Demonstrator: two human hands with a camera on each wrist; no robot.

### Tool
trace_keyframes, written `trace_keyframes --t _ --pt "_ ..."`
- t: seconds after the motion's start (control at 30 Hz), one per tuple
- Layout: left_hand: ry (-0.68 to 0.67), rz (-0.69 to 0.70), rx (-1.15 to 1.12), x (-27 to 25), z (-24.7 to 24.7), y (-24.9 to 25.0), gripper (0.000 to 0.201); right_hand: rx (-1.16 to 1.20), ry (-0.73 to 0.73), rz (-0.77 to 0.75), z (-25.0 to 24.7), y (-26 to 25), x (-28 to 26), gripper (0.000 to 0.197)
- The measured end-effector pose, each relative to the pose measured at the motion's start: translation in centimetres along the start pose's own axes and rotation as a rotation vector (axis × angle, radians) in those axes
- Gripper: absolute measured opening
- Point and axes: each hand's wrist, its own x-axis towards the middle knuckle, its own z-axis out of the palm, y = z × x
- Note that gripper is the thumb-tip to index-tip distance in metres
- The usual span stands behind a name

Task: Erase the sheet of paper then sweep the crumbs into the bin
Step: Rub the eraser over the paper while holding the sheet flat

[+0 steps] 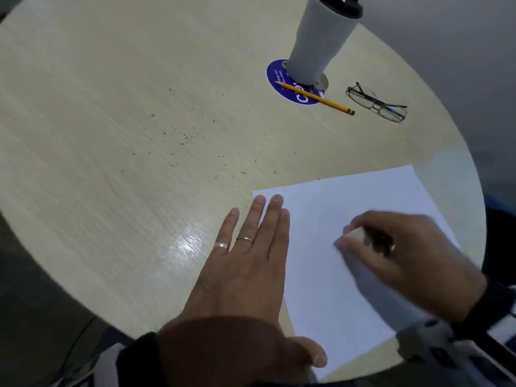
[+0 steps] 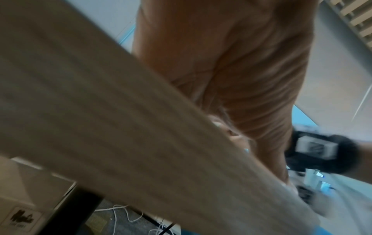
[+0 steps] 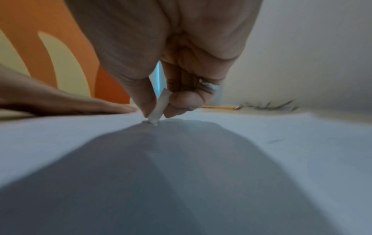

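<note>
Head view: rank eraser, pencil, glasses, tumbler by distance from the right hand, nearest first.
From the right hand:
1. eraser, pinched in its fingers, pressed on the sheet of paper.
2. glasses, beyond the sheet, toward the table's far right edge.
3. pencil, just left of the glasses, its tip on the blue sticker; close to the glasses in rank.
4. tumbler, farthest back.

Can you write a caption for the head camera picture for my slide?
Right hand rubs a white eraser on the paper while the left hand holds it flat.
</note>
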Motion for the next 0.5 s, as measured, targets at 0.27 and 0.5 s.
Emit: trace_keyframes --t 0.27,0.5 --pt "0.411 -0.029 0.169 0.7 2.5 0.1 0.059 0.042 -0.063 -0.079 1.2 -1.2 1.4 0.016" --pt "0.465 -0.070 0.185 0.7 2.2 0.7 0.064 0.040 -0.094 -0.091 0.9 -2.0 2.2 0.017"
